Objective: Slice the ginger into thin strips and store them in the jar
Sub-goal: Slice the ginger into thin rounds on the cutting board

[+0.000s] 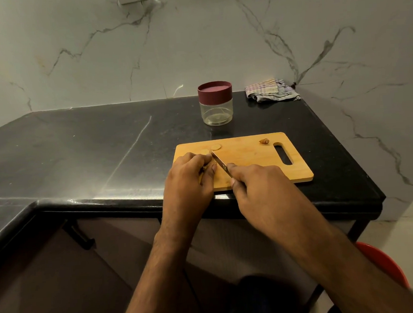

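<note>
Your left hand [189, 174] curled over the ginger [213, 166] to pin it on the wooden cutting board [249, 158]. Your right hand [256, 184] gripped the knife [219, 161], blade against your knuckles. The lidded jar [216, 104] waited behind, slices [216, 146] alongside.

We find no text, label, brand or number that can be read. The knife blade [222, 164] carries a small dark mark near the handle, but it is too small and blurred for us to make out.
</note>
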